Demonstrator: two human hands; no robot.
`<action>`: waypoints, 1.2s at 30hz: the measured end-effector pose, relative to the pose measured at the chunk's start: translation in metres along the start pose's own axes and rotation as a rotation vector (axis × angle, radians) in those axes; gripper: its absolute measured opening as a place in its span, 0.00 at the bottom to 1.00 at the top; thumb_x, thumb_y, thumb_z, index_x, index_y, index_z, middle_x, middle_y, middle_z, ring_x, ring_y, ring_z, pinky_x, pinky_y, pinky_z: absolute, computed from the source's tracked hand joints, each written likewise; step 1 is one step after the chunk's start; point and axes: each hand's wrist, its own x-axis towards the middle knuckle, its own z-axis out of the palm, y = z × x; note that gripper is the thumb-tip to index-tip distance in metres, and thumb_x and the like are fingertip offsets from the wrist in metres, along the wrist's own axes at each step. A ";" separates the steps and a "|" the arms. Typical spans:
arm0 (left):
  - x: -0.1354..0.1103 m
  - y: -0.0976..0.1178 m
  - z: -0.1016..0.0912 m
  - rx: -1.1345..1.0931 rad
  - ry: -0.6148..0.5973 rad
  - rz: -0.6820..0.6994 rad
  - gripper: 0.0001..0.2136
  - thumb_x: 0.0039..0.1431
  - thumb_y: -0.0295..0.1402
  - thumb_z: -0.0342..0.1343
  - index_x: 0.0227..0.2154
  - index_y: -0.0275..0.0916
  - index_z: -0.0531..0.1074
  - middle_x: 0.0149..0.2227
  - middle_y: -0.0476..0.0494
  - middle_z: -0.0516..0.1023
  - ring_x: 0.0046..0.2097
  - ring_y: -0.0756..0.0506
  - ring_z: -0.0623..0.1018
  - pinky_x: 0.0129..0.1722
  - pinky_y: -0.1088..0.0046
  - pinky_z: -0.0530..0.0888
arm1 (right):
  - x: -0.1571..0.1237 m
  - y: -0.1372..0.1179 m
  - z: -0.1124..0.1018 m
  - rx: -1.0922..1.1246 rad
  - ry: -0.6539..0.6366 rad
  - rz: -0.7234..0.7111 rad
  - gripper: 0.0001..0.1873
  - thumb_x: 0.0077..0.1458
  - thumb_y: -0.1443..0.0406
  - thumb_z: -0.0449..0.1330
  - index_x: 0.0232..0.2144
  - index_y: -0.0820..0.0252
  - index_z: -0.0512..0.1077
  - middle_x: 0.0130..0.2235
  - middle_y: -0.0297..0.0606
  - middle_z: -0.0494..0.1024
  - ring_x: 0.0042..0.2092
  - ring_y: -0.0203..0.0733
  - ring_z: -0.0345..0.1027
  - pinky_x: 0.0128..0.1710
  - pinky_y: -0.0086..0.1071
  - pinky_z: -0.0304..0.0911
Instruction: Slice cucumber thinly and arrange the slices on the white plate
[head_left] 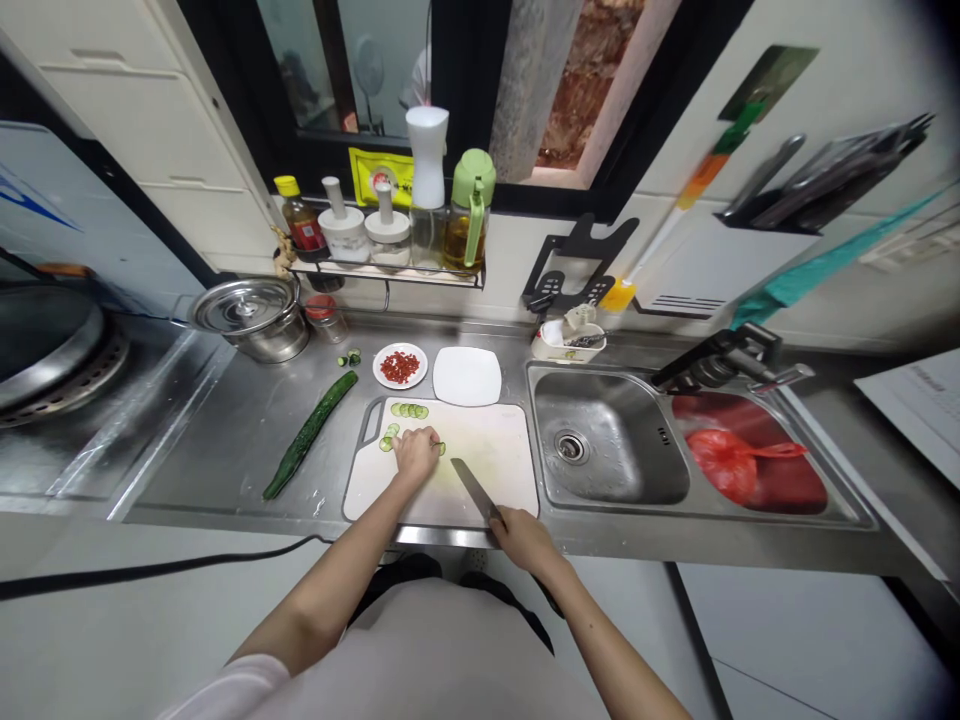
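Note:
My left hand (pixel 415 451) rests with curled fingers on cucumber slices (pixel 388 438) on the white cutting board (pixel 495 450). More cucumber slices (pixel 409 410) lie in a row at the board's far edge. My right hand (pixel 525 538) grips the handle of a knife (pixel 474 487), whose blade lies over the board's near side and points toward my left hand. A whole cucumber (pixel 310 433) lies on the steel counter left of the board. Two cut cucumber ends (pixel 349 357) sit beyond it.
A small plate of chopped red chili (pixel 400 366) and a white square plate (pixel 466 376) stand behind the board. A sink (pixel 607 450) lies to the right, with a red bag (pixel 731 460) in the second basin. A steel pot (pixel 251 315) and a condiment shelf (pixel 386 270) stand at the back left.

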 end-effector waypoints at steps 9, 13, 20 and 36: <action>-0.019 -0.023 -0.014 -0.286 0.001 -0.117 0.06 0.53 0.36 0.58 0.34 0.44 0.75 0.35 0.51 0.81 0.42 0.45 0.77 0.48 0.64 0.60 | 0.010 0.011 -0.005 0.056 0.018 0.002 0.18 0.63 0.61 0.45 0.43 0.60 0.72 0.42 0.45 0.78 0.45 0.45 0.71 0.37 0.31 0.53; -0.026 -0.055 -0.024 -0.303 0.074 -0.183 0.06 0.52 0.36 0.58 0.33 0.44 0.76 0.35 0.51 0.81 0.41 0.45 0.77 0.47 0.65 0.60 | 0.014 0.009 -0.007 0.040 0.009 0.001 0.19 0.63 0.61 0.44 0.44 0.60 0.73 0.42 0.45 0.78 0.45 0.46 0.70 0.37 0.32 0.53; -0.021 -0.090 -0.036 -0.272 0.151 -0.257 0.06 0.54 0.34 0.58 0.35 0.45 0.76 0.36 0.51 0.82 0.42 0.45 0.77 0.47 0.65 0.60 | 0.020 0.005 -0.007 0.017 0.003 0.003 0.20 0.63 0.60 0.44 0.44 0.58 0.73 0.42 0.44 0.78 0.45 0.47 0.70 0.38 0.32 0.54; -0.012 -0.095 -0.031 -0.068 0.202 -0.196 0.08 0.59 0.33 0.54 0.38 0.46 0.76 0.40 0.46 0.81 0.48 0.41 0.74 0.48 0.63 0.59 | 0.020 0.008 -0.007 0.011 0.016 0.012 0.20 0.63 0.59 0.44 0.42 0.58 0.73 0.42 0.44 0.78 0.45 0.45 0.71 0.36 0.31 0.53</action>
